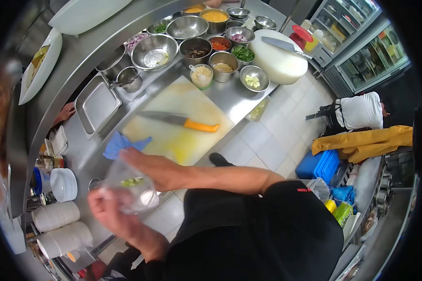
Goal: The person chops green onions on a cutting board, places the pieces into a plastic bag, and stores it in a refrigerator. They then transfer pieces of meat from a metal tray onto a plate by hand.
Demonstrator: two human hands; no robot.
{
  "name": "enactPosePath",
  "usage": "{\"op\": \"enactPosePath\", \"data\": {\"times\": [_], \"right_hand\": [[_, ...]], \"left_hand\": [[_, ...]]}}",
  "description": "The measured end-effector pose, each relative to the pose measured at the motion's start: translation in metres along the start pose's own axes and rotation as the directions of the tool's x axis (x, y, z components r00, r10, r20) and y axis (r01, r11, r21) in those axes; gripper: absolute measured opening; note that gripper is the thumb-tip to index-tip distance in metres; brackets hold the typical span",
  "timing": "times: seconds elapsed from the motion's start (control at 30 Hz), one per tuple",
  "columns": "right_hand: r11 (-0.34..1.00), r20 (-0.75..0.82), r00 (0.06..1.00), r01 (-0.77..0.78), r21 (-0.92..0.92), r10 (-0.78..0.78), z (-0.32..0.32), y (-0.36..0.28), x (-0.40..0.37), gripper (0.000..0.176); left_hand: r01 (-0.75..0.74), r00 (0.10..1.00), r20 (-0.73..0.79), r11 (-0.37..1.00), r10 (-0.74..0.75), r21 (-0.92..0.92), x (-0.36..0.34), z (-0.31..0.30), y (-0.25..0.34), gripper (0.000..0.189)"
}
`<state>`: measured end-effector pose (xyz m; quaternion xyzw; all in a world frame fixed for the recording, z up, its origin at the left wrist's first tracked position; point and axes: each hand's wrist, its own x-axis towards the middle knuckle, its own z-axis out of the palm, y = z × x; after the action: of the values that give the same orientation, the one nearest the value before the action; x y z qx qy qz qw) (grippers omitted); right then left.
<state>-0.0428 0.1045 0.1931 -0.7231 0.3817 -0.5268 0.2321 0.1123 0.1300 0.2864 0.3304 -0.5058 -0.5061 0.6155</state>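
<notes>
Between my two hands is a clear plastic bag point(143, 194) with green chopped pieces point(132, 181) inside. My left hand point(115, 213) grips its near side, fingers curled and slightly blurred. At its upper edge, my right hand point(147, 166) holds the plastic, its fingertips partly hidden. Just beyond the right hand lies a crumpled blue cloth point(122, 144) at the corner of a white cutting board point(206, 105). On the board rests a knife point(192, 124) with an orange handle, beside a yellow stain.
Metal bowls point(154, 52) of chopped ingredients line the counter's back, near an empty steel tray point(97, 105). A second knife point(281, 45) lies on a round white block point(279, 63). Stacked white bowls point(63, 229) stand at left. Another person's hand point(66, 111) shows behind the tray.
</notes>
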Motion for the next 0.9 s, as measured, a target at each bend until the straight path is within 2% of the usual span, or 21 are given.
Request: {"op": "enactPosePath", "data": {"times": [0.03,0.07,0.1,0.13,0.17,0.23,0.27,0.3,0.37,0.4,0.43,0.47,0.5,0.53,0.57,0.6,0.63,0.7,0.73,0.83,0.9], "right_hand": [[0.980,0.038,0.982,-0.188,0.071,0.185,-0.005,0.000,-0.011,0.088],[0.990,0.016,0.992,-0.130,0.064,0.129,-0.014,-0.001,-0.016,0.077],[0.995,0.003,0.997,-0.075,0.059,0.075,-0.025,-0.002,-0.023,0.067],[0.993,0.035,0.994,-0.105,0.052,0.104,-0.039,-0.013,-0.028,0.056],[0.990,0.067,0.989,-0.133,0.045,0.130,-0.054,-0.027,-0.032,0.046],[0.953,0.105,0.953,-0.292,0.085,0.283,-0.083,-0.055,-0.048,0.035],[0.912,0.134,0.914,-0.397,0.106,0.383,-0.097,-0.062,-0.063,0.030],[0.859,0.157,0.865,-0.497,0.124,0.477,-0.110,-0.069,-0.082,0.026],[0.780,0.087,0.807,-0.587,0.218,0.584,-0.127,-0.069,-0.133,0.024],[0.789,0.077,0.815,-0.575,0.216,0.574,-0.135,-0.067,-0.153,0.024],[0.627,0.088,0.666,-0.732,0.267,0.740,-0.142,-0.067,-0.172,0.024],[0.433,0.119,0.486,-0.848,0.307,0.866,-0.148,-0.064,-0.190,0.024],[0.441,0.132,0.495,-0.845,0.302,0.859,-0.144,-0.056,-0.208,0.024],[0.571,0.052,0.608,-0.768,0.290,0.792,-0.136,-0.045,-0.224,0.025],[0.692,-0.026,0.712,-0.672,0.265,0.702,-0.130,-0.042,-0.233,0.026],[0.723,-0.139,0.716,-0.638,0.267,0.684,-0.120,-0.052,-0.231,0.028],[0.732,-0.126,0.730,-0.627,0.266,0.672,-0.115,-0.063,-0.232,0.028],[0.851,-0.193,0.832,-0.524,0.031,0.520,-0.111,-0.085,-0.239,0.028],[0.860,-0.179,0.844,-0.509,0.034,0.506,-0.115,-0.095,-0.242,0.028],[0.917,-0.265,0.883,-0.397,0.020,0.388,-0.133,-0.126,-0.256,0.025],[0.945,-0.215,0.925,-0.325,-0.019,0.314,-0.145,-0.143,-0.264,0.025]], "left_hand": [[0.005,0.999,0.054,1.000,-0.005,0.000,-0.001,0.016,-0.004,0.014],[-0.003,0.999,0.055,1.000,0.003,-0.002,0.000,0.021,-0.008,0.014],[-0.134,0.980,0.157,0.987,0.120,0.085,-0.003,0.024,-0.016,0.024],[-0.265,0.940,0.262,0.950,0.217,0.164,-0.005,0.022,-0.022,0.033],[-0.265,0.943,0.249,0.949,0.219,0.170,-0.006,0.019,-0.027,0.033],[-0.272,0.883,0.338,0.942,0.325,-0.196,-0.005,0.018,-0.041,0.048],[-0.145,0.934,0.301,0.974,0.193,-0.175,-0.014,0.004,-0.046,0.062],[-0.153,0.927,0.311,0.968,0.210,-0.197,-0.025,-0.010,-0.058,0.062],[-0.048,0.983,0.182,0.996,0.033,0.079,-0.051,-0.037,-0.092,0.067],[0.051,0.967,0.236,0.979,-0.098,0.199,-0.069,-0.047,-0.108,0.074],[0.093,0.926,0.317,0.936,-0.207,0.340,-0.082,-0.036,-0.116,0.079],[0.049,0.847,0.416,0.827,-0.332,0.560,-0.103,-0.021,-0.124,0.090],[-0.176,0.773,0.563,0.753,-0.293,0.634,-0.129,0.001,-0.148,0.105],[-0.237,0.716,0.623,0.730,-0.315,0.641,-0.156,0.032,-0.161,0.111],[-0.221,0.647,0.684,0.776,-0.337,0.591,-0.184,0.056,-0.180,0.115],[-0.200,0.576,0.740,0.818,-0.347,0.540,-0.208,0.079,-0.195,0.118],[-0.047,0.437,0.842,0.926,-0.318,0.374,-0.224,0.104,-0.200,0.106],[0.271,0.775,0.512,0.927,-0.370,0.260,-0.270,0.135,-0.231,0.069],[0.258,0.789,0.498,0.930,-0.359,0.261,-0.283,0.143,-0.238,0.069],[-0.101,0.844,0.537,0.982,0.000,0.160,-0.287,0.190,-0.212,0.046],[-0.344,0.793,0.561,0.934,0.237,0.092,-0.290,0.214,-0.198,0.032]]}}
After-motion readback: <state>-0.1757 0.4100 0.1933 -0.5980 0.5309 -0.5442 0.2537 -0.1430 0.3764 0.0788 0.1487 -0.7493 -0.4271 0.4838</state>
